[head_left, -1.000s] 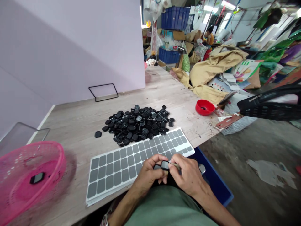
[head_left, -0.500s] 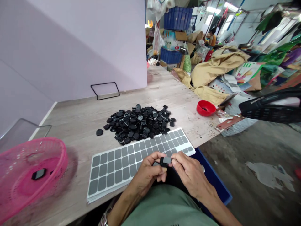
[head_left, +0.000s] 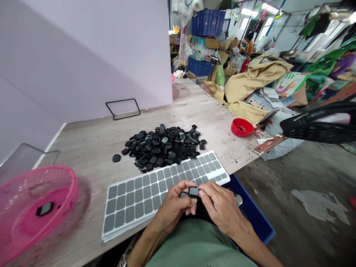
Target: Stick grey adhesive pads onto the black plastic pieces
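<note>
My left hand [head_left: 175, 204] and my right hand [head_left: 219, 205] meet at the table's near edge, both pinched on one small black part [head_left: 193, 191] held between the fingertips. Just beyond them lies a white sheet of grey square stickers [head_left: 147, 193]. Behind the sheet sits a heap of several black parts [head_left: 164, 146], with one stray black part [head_left: 116, 158] to its left. A pink basket [head_left: 36, 207] at the near left holds one black part [head_left: 43, 208].
A red bowl [head_left: 241, 127] stands near the table's right edge. A black wire frame [head_left: 122, 109] leans at the lilac wall. A blue bin [head_left: 250, 211] sits under my right hand. Beyond the table are sacks, blue crates and a distant person [head_left: 248, 43].
Both hands have stayed together on the small black part, shifting slightly toward the sticker sheet. The right fingers moved closer over the part.
</note>
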{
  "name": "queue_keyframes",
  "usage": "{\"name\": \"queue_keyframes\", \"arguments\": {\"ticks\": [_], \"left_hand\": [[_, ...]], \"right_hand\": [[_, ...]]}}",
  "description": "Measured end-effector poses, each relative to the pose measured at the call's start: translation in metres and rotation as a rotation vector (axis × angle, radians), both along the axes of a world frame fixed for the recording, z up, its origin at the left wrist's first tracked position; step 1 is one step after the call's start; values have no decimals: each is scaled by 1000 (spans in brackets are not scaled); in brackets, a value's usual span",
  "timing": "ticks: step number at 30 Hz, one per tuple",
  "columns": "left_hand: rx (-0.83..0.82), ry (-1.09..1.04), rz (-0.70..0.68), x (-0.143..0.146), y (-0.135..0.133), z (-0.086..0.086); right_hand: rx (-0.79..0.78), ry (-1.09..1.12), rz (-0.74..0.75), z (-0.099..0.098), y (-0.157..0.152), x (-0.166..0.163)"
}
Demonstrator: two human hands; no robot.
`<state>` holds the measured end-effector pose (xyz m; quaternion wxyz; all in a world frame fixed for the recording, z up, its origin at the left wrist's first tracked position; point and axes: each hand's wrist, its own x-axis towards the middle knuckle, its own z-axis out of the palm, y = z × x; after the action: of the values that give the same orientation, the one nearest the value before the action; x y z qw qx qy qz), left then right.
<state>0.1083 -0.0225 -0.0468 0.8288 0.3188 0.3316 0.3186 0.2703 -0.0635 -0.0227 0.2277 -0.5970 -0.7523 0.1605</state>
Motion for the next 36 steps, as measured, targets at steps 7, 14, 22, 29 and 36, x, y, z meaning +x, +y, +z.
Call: {"name": "queue_keyframes", "arguments": {"ticks": [7,14,22,29,36], "left_hand": [[-3,34,20,4,0,-1],[32,86,4,4,0,0],[114,158,-26,7,2,-7],[340,466,-46,6,3,-2],[527,726,101,-12,23,5]], "right_hand": [[2,-79,-13,-5,-2,0],[12,-153,-40,-8,-2,-2],[-24,-205,-19,-9,-4,-4],[-129,-134,51,-11,-4,5],[-80,-288,-312,-22,6,64]]}}
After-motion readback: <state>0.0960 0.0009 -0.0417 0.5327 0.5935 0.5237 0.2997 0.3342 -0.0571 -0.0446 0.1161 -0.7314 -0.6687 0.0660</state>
